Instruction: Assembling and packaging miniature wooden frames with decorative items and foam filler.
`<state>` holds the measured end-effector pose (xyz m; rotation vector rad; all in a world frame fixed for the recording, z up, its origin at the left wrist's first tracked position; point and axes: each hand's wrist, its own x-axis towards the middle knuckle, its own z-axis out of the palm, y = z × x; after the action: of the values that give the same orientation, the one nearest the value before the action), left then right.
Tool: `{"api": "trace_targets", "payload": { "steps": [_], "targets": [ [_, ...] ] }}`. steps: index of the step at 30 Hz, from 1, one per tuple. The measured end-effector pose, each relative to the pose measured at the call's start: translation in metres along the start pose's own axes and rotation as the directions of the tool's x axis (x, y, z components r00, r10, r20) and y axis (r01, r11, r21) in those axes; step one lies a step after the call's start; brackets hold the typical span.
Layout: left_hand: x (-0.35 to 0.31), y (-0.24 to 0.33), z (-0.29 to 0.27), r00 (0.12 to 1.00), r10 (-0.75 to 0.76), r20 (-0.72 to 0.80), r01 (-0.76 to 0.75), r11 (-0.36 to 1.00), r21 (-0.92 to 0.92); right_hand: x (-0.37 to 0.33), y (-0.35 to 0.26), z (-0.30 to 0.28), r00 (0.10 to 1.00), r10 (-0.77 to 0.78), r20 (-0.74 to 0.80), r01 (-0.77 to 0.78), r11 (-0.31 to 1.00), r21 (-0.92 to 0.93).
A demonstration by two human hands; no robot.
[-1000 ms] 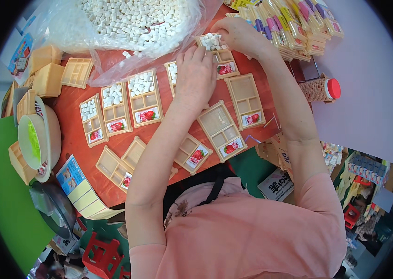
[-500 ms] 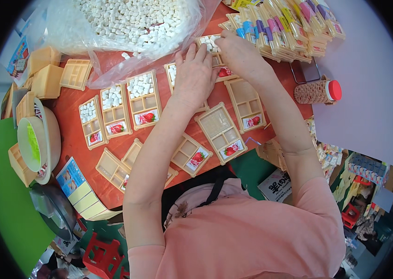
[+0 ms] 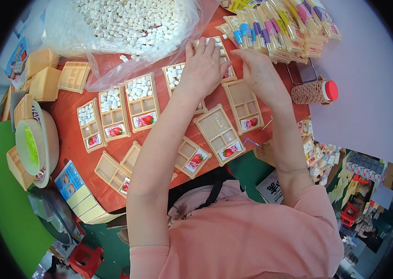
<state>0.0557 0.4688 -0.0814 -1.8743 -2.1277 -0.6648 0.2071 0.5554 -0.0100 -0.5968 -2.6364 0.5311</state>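
Observation:
My left hand lies spread over a cream compartment tray at the upper middle, hiding most of the white marshmallows in it. To its right, my right hand hovers just off that tray's edge with fingers slightly bent and thumb apart; nothing shows in it. Under my left wrist is another tray, its large compartment holding marshmallows. Three more filled trays stand in a row to the left, the nearest of them with loose marshmallows. Each has a strawberry picture card in its end compartment.
Several trays without marshmallows, such as one tray, line the near side. A plastic bag of marshmallows lies at the back. Packed sets are piled at the back right, near a red-lidded jar. Bowls stand at the left.
My right hand has drawn back from the far tray's marshmallows, toward the right and nearer me. My left hand has shifted slightly right, farther over that tray.

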Motion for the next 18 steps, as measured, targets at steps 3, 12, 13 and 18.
{"api": "trace_targets", "payload": {
  "steps": [3,12,13,18],
  "targets": [
    [-0.007,-0.005,-0.017,0.995,0.025,-0.099,-0.031,0.997,-0.069,0.016,0.005,-0.007,0.993,-0.043,-0.113,0.050,0.997,0.061],
    [-0.066,-0.036,-0.081,0.915,-0.319,-0.248,0.215,0.904,-0.369,0.094,-0.010,0.000,0.998,0.049,0.030,-0.038,0.956,-0.291],
    [-0.074,-0.036,-0.086,0.932,-0.274,-0.238,0.205,0.938,-0.281,0.097,-0.016,0.010,0.988,0.063,0.141,0.014,0.871,-0.492],
    [-0.094,-0.019,-0.092,0.953,-0.240,-0.187,0.203,0.959,-0.197,0.105,-0.001,0.040,0.925,0.135,0.356,0.146,0.738,-0.659]
  ]
}}
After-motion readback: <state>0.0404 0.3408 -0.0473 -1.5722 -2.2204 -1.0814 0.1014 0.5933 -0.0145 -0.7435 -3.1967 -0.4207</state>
